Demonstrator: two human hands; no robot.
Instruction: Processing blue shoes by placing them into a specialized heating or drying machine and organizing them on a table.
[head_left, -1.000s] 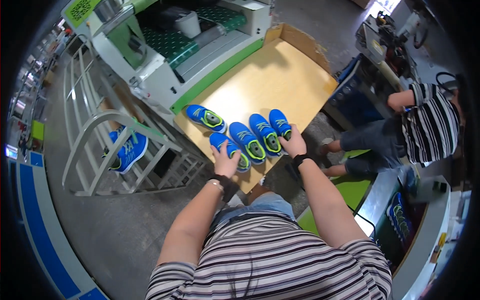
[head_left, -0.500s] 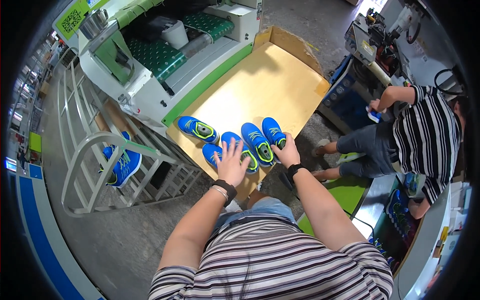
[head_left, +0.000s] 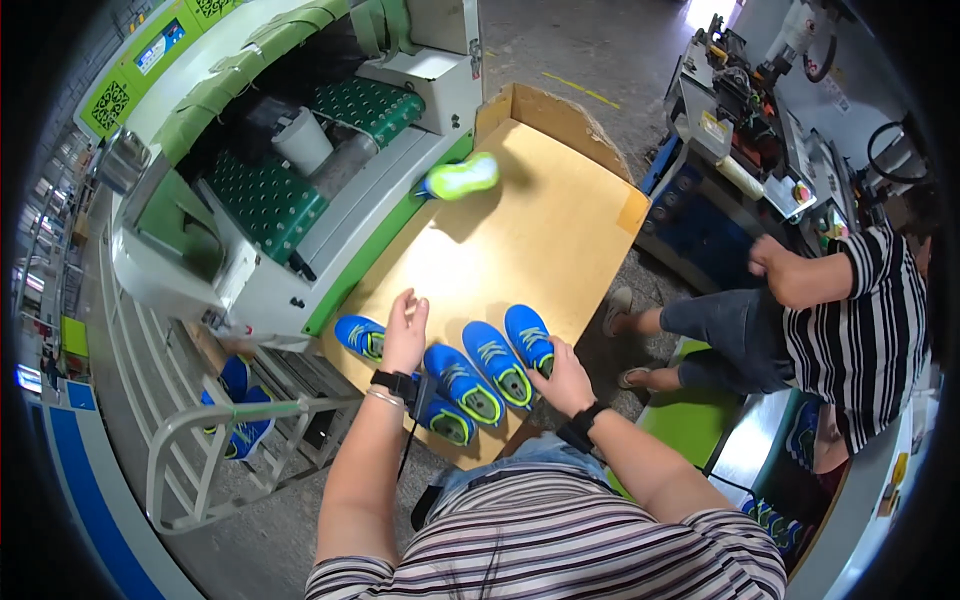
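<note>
1. A white-and-green machine (head_left: 240,245) with a smooth metal casing lines the table's left edge, its mouth carrying a dark-green dotted belt (head_left: 250,205).
2. To your left stands a rack (head_left: 240,411) of bent metal tubing, blue shoes (head_left: 248,428) resting inside it.
3. A co-worker in a striped shirt (head_left: 850,320) stands beyond the table's right edge, beside a metal-sided trough (head_left: 755,430) holding more blue shoes (head_left: 770,522).
4. Before you, the smooth, pale wooden table (head_left: 560,200) offers a broad stretch of bare surface between your hands and its far edge, where torn-topped cardboard (head_left: 560,125) rises.
5. Four blue, lime-collared shoes line the near edge: the leftmost shoe (head_left: 447,426), partly behind your wrist, the second shoe (head_left: 458,380), the third shoe (head_left: 490,355) and the rightmost shoe (head_left: 524,328), just inside the right edge.
6. A lone shoe (head_left: 357,335) sits at the near-left corner; a blurred shoe (head_left: 462,176), lime-and-white sole showing, is by the left edge toward the far corner.
7. Your right hand (head_left: 563,382) grips the rightmost shoe's heel; your left hand (head_left: 406,332) hovers beside the lone shoe, fingers extended.
8. A tapered white cup (head_left: 303,142) rests on the belt, its contents unclear.
</note>
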